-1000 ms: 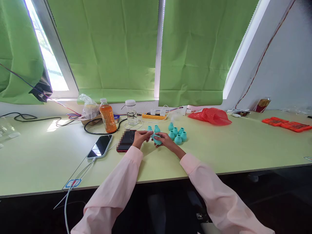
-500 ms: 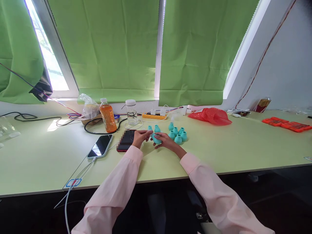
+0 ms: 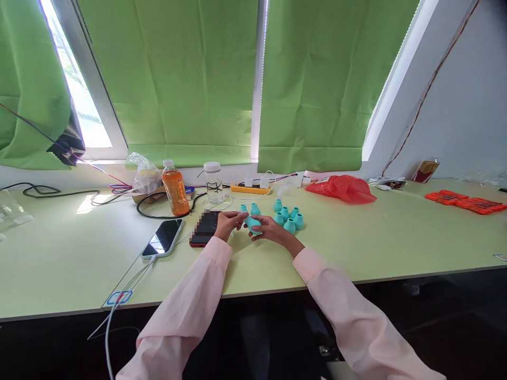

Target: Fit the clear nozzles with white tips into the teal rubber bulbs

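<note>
A small turquoise vase-shaped piece (image 3: 254,226) is wrapped in the fingers of my right hand (image 3: 272,230), tilted with its neck toward the left. My left hand (image 3: 227,224) is closed in a pinch at the neck of that piece; whatever its fingertips hold is too small to make out. Just behind my hands stand two more turquoise vases (image 3: 255,209). To the right of my right hand, several similar turquoise vases (image 3: 290,225) stand upright in a loose cluster. A dark phone with a red edge (image 3: 204,230) lies beside my left hand.
A white-edged phone (image 3: 163,238) with a cable lies at the left. Behind are an orange drink bottle (image 3: 176,189), a clear bottle (image 3: 214,183), a yellow power strip (image 3: 250,189) and a red plastic bag (image 3: 341,189). An orange tool case (image 3: 466,202) lies far right.
The fingers of my right hand have shifted slightly around the turquoise piece, and more of its body shows. My left hand stays at its neck.
</note>
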Demonstrator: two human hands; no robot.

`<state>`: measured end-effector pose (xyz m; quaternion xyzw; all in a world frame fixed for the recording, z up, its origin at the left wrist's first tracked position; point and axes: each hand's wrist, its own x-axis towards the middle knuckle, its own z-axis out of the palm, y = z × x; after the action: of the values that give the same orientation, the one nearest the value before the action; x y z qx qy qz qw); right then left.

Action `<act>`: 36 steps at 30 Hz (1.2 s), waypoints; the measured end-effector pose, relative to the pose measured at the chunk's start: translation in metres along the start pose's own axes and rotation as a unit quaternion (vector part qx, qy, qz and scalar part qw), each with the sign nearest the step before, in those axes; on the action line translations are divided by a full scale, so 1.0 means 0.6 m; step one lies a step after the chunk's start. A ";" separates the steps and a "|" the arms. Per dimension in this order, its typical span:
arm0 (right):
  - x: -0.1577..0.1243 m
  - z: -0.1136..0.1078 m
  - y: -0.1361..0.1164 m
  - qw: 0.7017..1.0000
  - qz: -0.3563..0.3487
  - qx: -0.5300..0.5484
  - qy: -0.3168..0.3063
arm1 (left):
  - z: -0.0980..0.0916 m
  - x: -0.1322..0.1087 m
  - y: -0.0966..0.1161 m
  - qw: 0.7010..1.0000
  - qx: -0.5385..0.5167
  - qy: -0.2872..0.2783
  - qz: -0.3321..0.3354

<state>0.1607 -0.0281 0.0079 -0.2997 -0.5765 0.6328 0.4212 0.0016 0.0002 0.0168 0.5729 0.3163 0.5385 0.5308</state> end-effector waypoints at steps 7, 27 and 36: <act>0.007 -0.003 0.007 0.999 -0.009 -0.042 0.017 | 0.004 -0.004 0.002 1.000 0.019 -0.002 -0.003; 0.002 0.007 0.002 0.990 -0.032 -0.131 0.034 | 0.006 -0.003 -0.002 0.994 0.106 -0.001 0.031; 0.004 0.006 -0.003 0.987 -0.069 -0.102 0.100 | -0.007 0.008 -0.011 0.944 0.307 0.074 0.095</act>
<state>0.1569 -0.0280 0.0105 -0.3626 -0.6121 0.5069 0.4867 0.0003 0.0072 0.0116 0.6942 0.4485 0.5039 0.2509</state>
